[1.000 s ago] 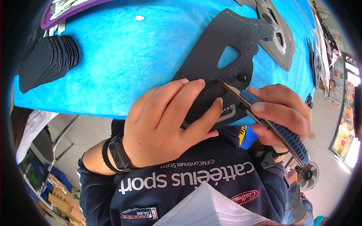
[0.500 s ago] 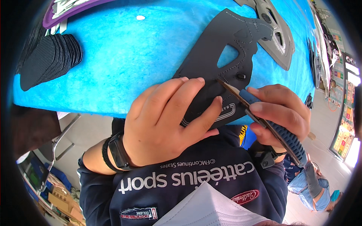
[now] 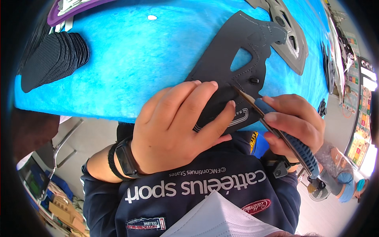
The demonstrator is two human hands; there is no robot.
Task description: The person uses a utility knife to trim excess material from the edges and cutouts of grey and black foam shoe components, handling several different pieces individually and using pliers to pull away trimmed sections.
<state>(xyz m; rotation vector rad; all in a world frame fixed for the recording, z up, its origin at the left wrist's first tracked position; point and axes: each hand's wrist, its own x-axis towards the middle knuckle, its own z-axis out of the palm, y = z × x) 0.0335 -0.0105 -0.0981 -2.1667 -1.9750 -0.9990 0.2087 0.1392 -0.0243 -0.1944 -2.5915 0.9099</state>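
Note:
A flat dark grey shoe-upper piece [image 3: 221,51] with stitch lines and a cut-out hole lies on the blue table covering near me. My left hand [image 3: 173,122] rests on its near part, fingers stretched and spread, pressing it down. In my right hand [image 3: 296,118] is a slim pointed tool [image 3: 298,146] with a metal tip and a ridged blue grip; I cannot make out its exact kind. Its tip meets or hovers just over the grey piece, right of my left fingertips. A small black knob [image 3: 254,80] sits on the piece beside that tip.
To the far left stands a stack of black ribbed pieces [image 3: 51,61]. A purple tray [image 3: 75,10] holds white strips behind it. Another grey piece [image 3: 290,43] lies at the far right. A small white scrap [image 3: 152,17] is on the blue covering [image 3: 130,59]. Another person [image 3: 343,181] appears lower right.
The view has shifted slightly. Both hands and the tool keep nearly the same places on the grey piece. The person at lower right has changed posture.

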